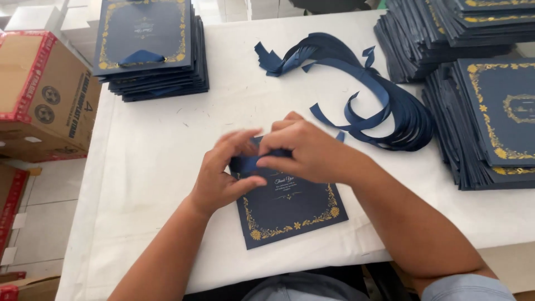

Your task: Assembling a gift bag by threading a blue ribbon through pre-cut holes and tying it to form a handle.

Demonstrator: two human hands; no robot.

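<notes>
Centrally, a white-covered table (167, 167) carried stacks of navy gold-bordered cards: two at right (490, 122), one at upper left (150, 50). A cardboard box (44, 89) stood left of the table. Loose navy ribbons (379, 100) lay heaped above the hands. One navy card (290, 214) lay near the front edge; left hand (223, 175) and right hand (306, 150) pinched a ribbon piece (251, 163) at its top edge.
</notes>
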